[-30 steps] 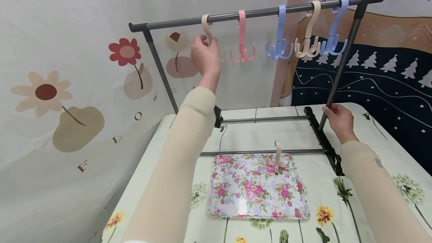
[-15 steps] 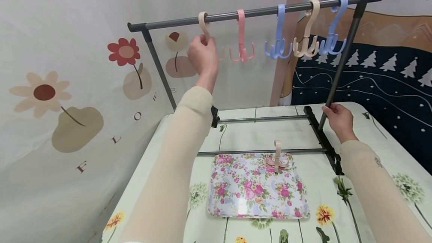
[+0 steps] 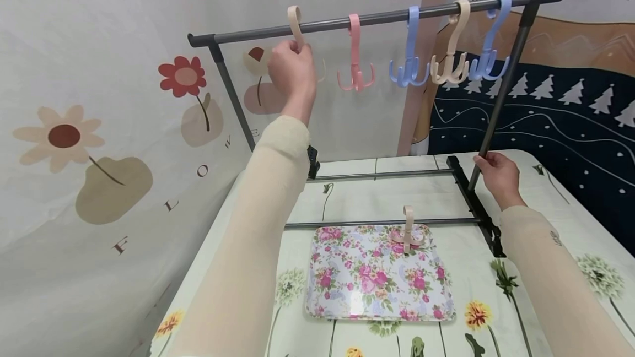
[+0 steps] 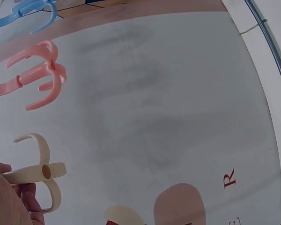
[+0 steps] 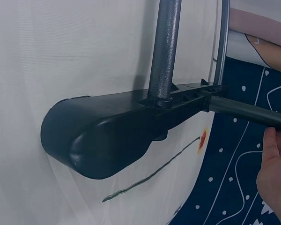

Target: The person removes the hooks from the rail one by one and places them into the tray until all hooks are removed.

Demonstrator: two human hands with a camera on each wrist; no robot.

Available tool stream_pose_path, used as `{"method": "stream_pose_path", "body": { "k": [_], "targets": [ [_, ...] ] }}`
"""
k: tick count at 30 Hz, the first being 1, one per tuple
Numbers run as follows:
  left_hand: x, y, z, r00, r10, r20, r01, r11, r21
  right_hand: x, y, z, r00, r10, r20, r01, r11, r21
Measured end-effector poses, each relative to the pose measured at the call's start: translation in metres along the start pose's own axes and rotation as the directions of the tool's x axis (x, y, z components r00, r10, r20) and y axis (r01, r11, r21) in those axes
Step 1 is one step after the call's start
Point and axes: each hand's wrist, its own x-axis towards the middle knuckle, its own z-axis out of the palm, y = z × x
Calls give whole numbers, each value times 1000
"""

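My left hand [image 3: 294, 73] pinches a cream multi-prong hook hanger [image 3: 295, 20] by its stem at the left part of the dark top rod [image 3: 329, 25]. Its curved top stands raised above the rod line. In the left wrist view the prongs of the cream hanger [image 4: 46, 172] point away from the fingers. A pink hook hanger [image 3: 355, 51] hangs on the rod just to the right. Low on the right, my right hand [image 3: 500, 178] grips the rack's upright post [image 3: 502, 98] near its base; in the right wrist view its fingers [image 5: 270, 143] lie against the post.
Farther right on the rod hang a blue hanger [image 3: 412, 46], another cream hanger [image 3: 455, 43] and a second blue one [image 3: 494, 43]. A floral tray [image 3: 342, 291] lies before the rack's base [image 3: 466, 191], bearing a pale pink hanger [image 3: 408, 230]. Curtain on the left.
My left hand has moved up and slightly left with the cream hanger, whose curved top has risen from the rod. The right hand keeps its grip on the post.
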Motion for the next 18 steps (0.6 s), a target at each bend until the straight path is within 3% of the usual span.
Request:
{"method": "stream_pose_path", "body": {
  "k": [13, 18],
  "targets": [
    [5, 7, -3, 999, 22, -30, -22, 1000, -16, 1, -2, 1, 1000, -9, -16, 9, 1000, -12],
    [2, 4, -4, 1000, 17, -10, -18, 998, -55, 2, 0, 1, 1000, 7, -6, -7, 1000, -12]
  ]
}}
